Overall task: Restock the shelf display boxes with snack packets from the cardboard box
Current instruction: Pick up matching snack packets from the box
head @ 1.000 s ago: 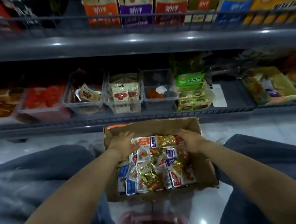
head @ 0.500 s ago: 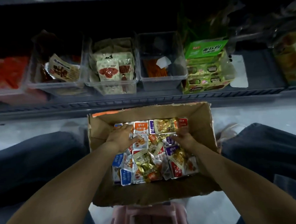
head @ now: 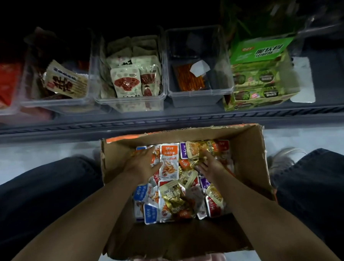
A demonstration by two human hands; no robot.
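Both hands reach into the cardboard box (head: 248, 166) of snack packets (head: 170, 198) on the floor between a person's knees. The left hand (head: 143, 163) lies at the box's 11 o'clock, fingers straight and apart. The right hand (head: 213, 166), at 1 o'clock, touches gold packets (head: 195, 149), its fingers too blurred to judge. Shelf display boxes (head: 129, 101) stand at 12 o'clock.

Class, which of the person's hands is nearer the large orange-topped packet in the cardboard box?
Left. The left hand touches the left edge of the orange-topped packet; the right hand lies farther right, on gold packets.
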